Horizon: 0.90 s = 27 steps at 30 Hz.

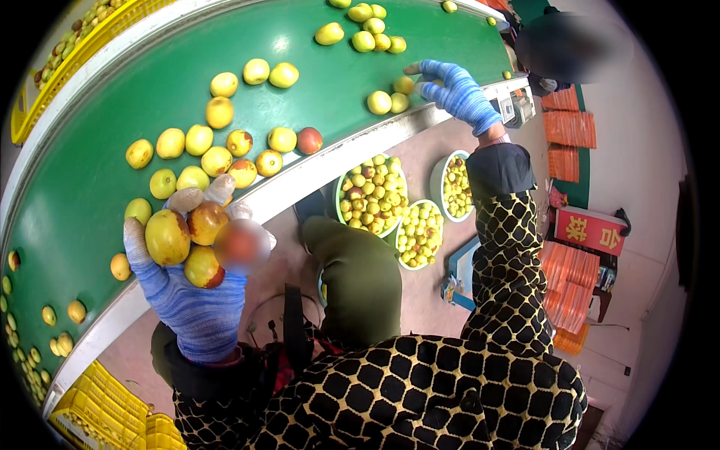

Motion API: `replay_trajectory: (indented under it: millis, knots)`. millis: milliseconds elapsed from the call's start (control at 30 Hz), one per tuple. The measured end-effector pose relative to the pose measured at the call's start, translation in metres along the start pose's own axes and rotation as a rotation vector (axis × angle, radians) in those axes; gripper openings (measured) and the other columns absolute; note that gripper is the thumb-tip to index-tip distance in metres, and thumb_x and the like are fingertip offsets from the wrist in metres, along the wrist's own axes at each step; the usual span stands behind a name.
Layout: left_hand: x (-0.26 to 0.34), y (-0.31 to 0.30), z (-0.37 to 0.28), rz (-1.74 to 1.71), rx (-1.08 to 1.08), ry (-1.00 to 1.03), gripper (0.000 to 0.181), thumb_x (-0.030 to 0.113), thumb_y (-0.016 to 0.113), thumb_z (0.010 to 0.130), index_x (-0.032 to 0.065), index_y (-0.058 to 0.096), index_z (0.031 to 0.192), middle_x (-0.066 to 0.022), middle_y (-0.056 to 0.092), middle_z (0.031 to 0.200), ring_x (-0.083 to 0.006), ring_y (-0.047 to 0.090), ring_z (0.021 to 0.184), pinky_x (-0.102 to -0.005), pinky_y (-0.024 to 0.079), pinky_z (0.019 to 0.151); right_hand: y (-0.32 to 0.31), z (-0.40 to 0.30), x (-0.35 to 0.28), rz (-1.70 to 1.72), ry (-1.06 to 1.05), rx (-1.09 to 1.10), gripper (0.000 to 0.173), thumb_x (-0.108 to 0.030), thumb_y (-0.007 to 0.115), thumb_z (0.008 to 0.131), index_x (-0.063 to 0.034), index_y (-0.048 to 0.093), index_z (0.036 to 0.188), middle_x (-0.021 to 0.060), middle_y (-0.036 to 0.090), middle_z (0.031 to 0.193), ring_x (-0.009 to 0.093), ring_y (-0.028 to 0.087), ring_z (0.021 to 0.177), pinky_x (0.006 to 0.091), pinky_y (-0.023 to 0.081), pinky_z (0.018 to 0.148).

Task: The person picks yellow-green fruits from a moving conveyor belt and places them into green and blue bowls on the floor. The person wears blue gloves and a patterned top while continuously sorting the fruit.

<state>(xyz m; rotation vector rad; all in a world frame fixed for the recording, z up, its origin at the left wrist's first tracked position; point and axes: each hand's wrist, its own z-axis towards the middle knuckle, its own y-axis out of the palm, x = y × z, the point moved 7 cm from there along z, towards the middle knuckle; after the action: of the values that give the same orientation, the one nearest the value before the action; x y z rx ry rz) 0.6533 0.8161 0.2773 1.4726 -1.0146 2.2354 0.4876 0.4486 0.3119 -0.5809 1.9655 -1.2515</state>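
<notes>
Held palm up, my left hand (197, 309) wears a blue knitted glove with pale fingertips. It cradles several yellow and brown-red jujubes (167, 237); a reddish round one (242, 246) at its right side is blurred. My right hand (461, 95), gloved alike, reaches over the near edge of the green conveyor belt (169, 90) with fingers apart. Close to its fingertips sit a few yellow jujubes (379, 102), one partly hidden by the fingers. More jujubes (216, 161) lie loose on the belt just beyond my left hand, some with red-brown patches.
A metal rail (337, 152) edges the belt. Below it on the floor stand round tubs (339, 197) of jujubes, beside my knee (360, 275). Yellow crates (107, 405) are at lower left, another crate (25, 121) across the belt. A person (554, 50) is at upper right, near orange stacks (568, 129).
</notes>
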Motion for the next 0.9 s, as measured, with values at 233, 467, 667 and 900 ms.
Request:
replay_trajectory:
  millis: [233,467,667,900]
  knots:
    - [-0.016,0.011,0.001,-0.495,0.042,-0.233,0.058,0.015,0.058,0.086,0.0078,0.023,0.131,-0.0213,0.048,0.127,-0.0276,0.055,0.105,-0.0477,0.047,0.09,0.04,0.004,-0.042,-0.603,-0.053,-0.156,0.039,-0.024,0.068,0.079,-0.0143,0.061,0.116,0.0133,0.066,0.09,0.028,0.064,0.084,0.0366,0.05,0.077]
    - [-0.021,0.006,0.004,-1.365,0.029,-0.573,0.044,0.037,0.045,0.089,0.0077,0.038,0.12,-0.0203,0.05,0.123,-0.028,0.054,0.099,-0.0481,0.046,0.083,0.045,0.001,-0.049,1.281,-0.026,-0.076,0.038,-0.015,0.06,0.086,-0.0067,0.054,0.122,0.0147,0.062,0.104,0.019,0.064,0.084,0.0246,0.052,0.06]
    - [-0.001,-0.002,0.004,-1.721,-0.07,-0.676,0.055,0.057,0.034,0.092,0.0076,0.051,0.111,-0.0194,0.051,0.119,-0.0284,0.052,0.094,-0.0485,0.045,0.078,0.032,-0.002,-0.087,1.527,-0.039,-0.013,0.032,-0.014,0.059,0.087,-0.0064,0.054,0.118,0.0182,0.06,0.108,0.023,0.064,0.088,0.0235,0.05,0.058]
    - [-0.006,-0.014,-0.001,-1.73,0.008,-0.649,0.06,0.06,0.033,0.092,0.0061,0.053,0.111,-0.02,0.051,0.118,-0.0305,0.054,0.097,-0.0486,0.049,0.076,0.016,0.059,-0.108,0.477,0.005,0.314,0.038,-0.027,0.073,0.08,-0.0038,0.064,0.108,0.0069,0.069,0.089,0.018,0.067,0.081,0.0273,0.052,0.063]
